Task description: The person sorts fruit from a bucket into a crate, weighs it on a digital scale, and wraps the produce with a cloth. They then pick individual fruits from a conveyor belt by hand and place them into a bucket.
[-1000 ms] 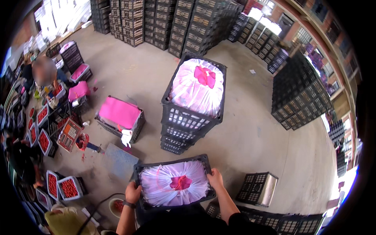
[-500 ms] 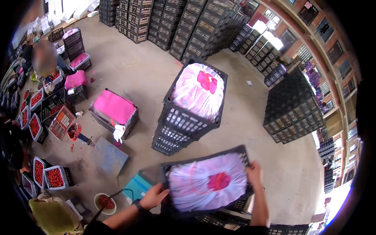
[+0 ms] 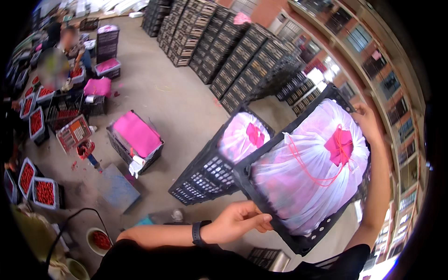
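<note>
I hold a black plastic crate (image 3: 298, 245) raised and tilted in front of me. A thin white bag (image 3: 289, 191) fills it, gathered at the top around a pink piece (image 3: 337, 148) with loose red string. My left hand (image 3: 242, 218) closes on the crate's near-left end, thumb and fingers at the rim. At the opposite end my right hand (image 3: 366, 121) grips the rim, arm stretched out. Just beyond the held crate stands a stack of black crates (image 3: 200, 179), its top one holding a similar white bag (image 3: 233, 142). The held crate overlaps that stack in view.
A pink-covered crate (image 3: 135, 133) and a blue-grey platform (image 3: 114, 189) stand on the floor to the left. Crates of red fruit (image 3: 45, 192) and people (image 3: 70, 46) are farther left. Tall black crate stacks (image 3: 233, 58) rise behind. A bowl of red fruit (image 3: 99, 240) sits low left.
Both hands have lifted the bagged crate up and to the right, and it has tilted. It now partly covers the stack behind it. My view has also shifted.
</note>
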Demonstrator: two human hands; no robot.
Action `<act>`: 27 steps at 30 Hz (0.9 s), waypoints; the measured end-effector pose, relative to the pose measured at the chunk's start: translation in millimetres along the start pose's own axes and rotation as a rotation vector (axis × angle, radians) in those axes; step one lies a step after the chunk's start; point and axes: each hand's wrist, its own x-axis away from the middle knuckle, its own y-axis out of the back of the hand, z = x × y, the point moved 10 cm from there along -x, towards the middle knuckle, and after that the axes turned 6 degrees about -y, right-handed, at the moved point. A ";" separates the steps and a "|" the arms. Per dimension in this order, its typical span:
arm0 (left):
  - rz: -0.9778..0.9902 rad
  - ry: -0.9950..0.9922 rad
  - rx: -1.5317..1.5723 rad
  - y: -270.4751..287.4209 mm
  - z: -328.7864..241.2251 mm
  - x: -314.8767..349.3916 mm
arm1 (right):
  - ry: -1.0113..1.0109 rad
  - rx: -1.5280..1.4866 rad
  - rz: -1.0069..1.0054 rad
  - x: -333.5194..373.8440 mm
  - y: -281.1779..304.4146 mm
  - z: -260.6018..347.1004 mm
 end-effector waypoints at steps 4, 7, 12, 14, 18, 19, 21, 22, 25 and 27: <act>0.000 -0.234 -0.483 3.7 -26.8 -49.4 | 0.032 -0.118 0.089 -77.3 -59.0 -34.8; -0.127 -0.303 -0.627 23.7 -25.6 -74.8 | 0.073 -0.179 0.177 -121.8 -123.6 -57.0; -0.281 -0.255 -0.595 50.1 -10.7 -100.5 | 0.092 -0.302 0.300 -164.9 -209.0 -62.0; -0.314 -0.257 -0.615 57.4 -12.3 -107.2 | 0.035 -0.323 0.362 -170.6 -233.8 -76.4; -0.364 -0.215 -0.548 75.3 -11.5 -123.0 | 0.040 -0.269 0.406 -183.4 -266.3 -87.1; -0.358 -0.208 -0.547 76.5 -10.0 -125.5 | 0.022 -0.234 0.399 -182.0 -268.5 -93.6; -0.355 -0.219 -0.588 77.5 -12.5 -128.3 | 0.014 -0.269 0.425 -185.6 -277.7 -99.2; -0.361 -0.215 -0.607 78.3 -14.5 -128.5 | 0.008 -0.286 0.437 -188.1 -281.6 -102.1; -0.352 -0.200 -0.563 80.3 -14.0 -133.5 | 0.024 -0.284 0.443 -192.8 -286.1 -106.2; -0.384 -0.202 -0.485 85.2 -15.3 -139.0 | 0.024 -0.285 0.414 -194.7 -284.1 -104.0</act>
